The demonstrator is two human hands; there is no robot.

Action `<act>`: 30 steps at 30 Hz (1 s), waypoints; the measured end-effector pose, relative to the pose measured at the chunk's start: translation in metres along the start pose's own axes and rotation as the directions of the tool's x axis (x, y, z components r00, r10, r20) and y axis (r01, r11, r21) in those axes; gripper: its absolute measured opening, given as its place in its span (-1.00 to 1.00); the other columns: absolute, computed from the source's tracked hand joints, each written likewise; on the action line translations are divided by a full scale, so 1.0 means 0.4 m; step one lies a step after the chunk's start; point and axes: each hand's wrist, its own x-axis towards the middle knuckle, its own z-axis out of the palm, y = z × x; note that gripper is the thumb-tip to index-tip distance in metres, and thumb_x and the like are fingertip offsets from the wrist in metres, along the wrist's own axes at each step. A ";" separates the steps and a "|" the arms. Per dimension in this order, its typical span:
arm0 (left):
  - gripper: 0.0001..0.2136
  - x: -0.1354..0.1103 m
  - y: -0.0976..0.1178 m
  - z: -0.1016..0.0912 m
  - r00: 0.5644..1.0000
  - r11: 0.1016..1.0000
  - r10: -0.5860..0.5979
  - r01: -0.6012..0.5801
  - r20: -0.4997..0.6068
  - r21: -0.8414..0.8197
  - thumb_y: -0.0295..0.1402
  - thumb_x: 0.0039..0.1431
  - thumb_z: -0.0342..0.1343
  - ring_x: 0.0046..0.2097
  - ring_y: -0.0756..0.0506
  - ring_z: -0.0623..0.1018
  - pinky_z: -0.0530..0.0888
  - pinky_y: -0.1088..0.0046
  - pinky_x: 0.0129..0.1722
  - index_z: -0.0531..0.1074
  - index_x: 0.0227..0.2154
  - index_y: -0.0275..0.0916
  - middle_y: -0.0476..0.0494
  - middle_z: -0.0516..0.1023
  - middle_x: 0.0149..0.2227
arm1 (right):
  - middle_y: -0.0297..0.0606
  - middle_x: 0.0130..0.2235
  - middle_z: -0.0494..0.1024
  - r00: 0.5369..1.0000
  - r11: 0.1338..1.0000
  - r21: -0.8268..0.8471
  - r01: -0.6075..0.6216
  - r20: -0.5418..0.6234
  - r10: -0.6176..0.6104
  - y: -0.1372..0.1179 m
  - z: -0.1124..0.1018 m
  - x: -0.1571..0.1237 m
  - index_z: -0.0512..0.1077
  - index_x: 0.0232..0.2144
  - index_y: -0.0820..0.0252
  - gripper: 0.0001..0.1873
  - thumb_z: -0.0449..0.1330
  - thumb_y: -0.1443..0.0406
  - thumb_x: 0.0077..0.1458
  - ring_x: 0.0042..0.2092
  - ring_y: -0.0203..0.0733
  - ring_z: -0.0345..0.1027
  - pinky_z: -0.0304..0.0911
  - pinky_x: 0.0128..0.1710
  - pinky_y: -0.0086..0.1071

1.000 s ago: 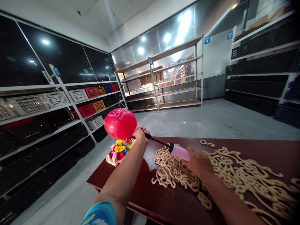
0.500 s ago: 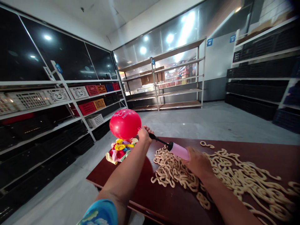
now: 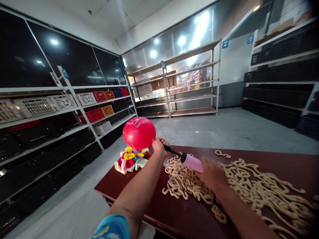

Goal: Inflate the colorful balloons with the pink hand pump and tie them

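The pump (image 3: 191, 162), a pink barrel with a thin black nozzle, hangs low over the table (image 3: 171, 212), slanting up and away to the left. At the pump's far tip sits 1 red balloon (image 3: 139, 132), blown up round, with white print on top. The left hand (image 3: 159, 147) is clenched at that tip, fingers pressed together around the balloon's neck where it meets the nozzle. The right hand (image 3: 211, 174) wraps the pump's near end, its back to the camera; the fingers curl around the barrel, though their tips are hidden.

Under the pump and spreading far to its right lies a heap of cream curls (image 3: 251, 189), loosely tangled on the dark red top. Left of the pump's tip, below the balloon, a pile of flat balloons (image 3: 131, 160) in yellow, red, pink and green rests by the table's far corner. Well to the left of the pump stand racks (image 3: 74, 113) holding white, red and orange crates (image 3: 96, 114).
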 end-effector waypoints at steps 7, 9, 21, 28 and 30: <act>-0.86 -0.052 -0.088 0.016 0.998 0.998 -0.061 0.061 0.001 -0.002 -0.46 0.05 -0.07 -0.70 0.11 0.08 0.09 0.59 -0.68 0.11 -0.56 -0.22 0.12 -0.01 -0.67 | -0.14 -0.22 0.47 1.000 0.992 0.124 0.024 -0.009 -0.023 -0.009 -0.016 0.001 0.29 -0.12 0.19 -0.60 0.16 0.18 -0.03 -0.21 -0.04 0.33 0.09 -0.25 -0.29; -0.86 -0.061 -0.088 0.016 0.997 0.997 -0.083 0.083 0.003 0.003 -0.47 0.06 -0.09 -0.70 0.11 0.08 0.10 0.58 -0.67 0.11 -0.56 -0.22 0.11 -0.01 -0.67 | -0.13 -0.12 0.44 0.999 0.983 0.177 0.047 -0.019 -0.045 -0.017 -0.032 0.001 0.15 0.08 0.18 -0.37 0.16 0.12 -0.03 -0.16 -0.05 0.32 0.12 -0.20 -0.29; -0.86 0.011 0.015 -0.020 0.976 0.968 0.150 -0.113 -0.159 0.222 -0.55 0.02 -0.13 -0.68 0.07 0.27 0.27 0.58 -0.62 0.16 -0.58 -0.24 0.07 0.18 -0.69 | -0.23 -0.09 0.42 0.971 0.998 0.032 -0.048 0.234 0.039 0.048 -0.134 0.021 0.15 0.12 -0.11 -0.44 0.11 0.13 0.04 -0.14 -0.12 0.32 0.14 -0.20 -0.34; -0.85 -0.053 -0.030 -0.068 0.998 0.801 -0.029 -0.012 0.059 0.598 -0.59 -0.09 -0.09 -0.73 0.07 0.23 0.04 0.63 -0.75 0.23 -0.65 -0.27 0.02 0.21 -0.74 | -0.03 -0.19 0.48 0.825 0.926 -0.122 -0.358 0.422 0.375 0.093 -0.094 0.020 0.35 -0.05 0.12 -0.55 0.14 0.14 -0.02 -0.14 0.05 0.35 0.16 -0.23 -0.18; -0.85 -0.100 -0.071 -0.062 0.981 0.730 -0.138 0.007 0.138 0.684 -0.57 -0.08 -0.09 -0.73 0.08 0.21 0.01 0.62 -0.74 0.23 -0.67 -0.29 0.01 0.22 -0.74 | -0.01 -0.10 0.45 0.876 0.941 -0.088 -0.326 0.347 0.336 0.080 -0.090 0.020 0.38 -0.08 0.13 -0.54 0.19 0.13 -0.06 -0.06 0.11 0.29 0.12 -0.15 -0.08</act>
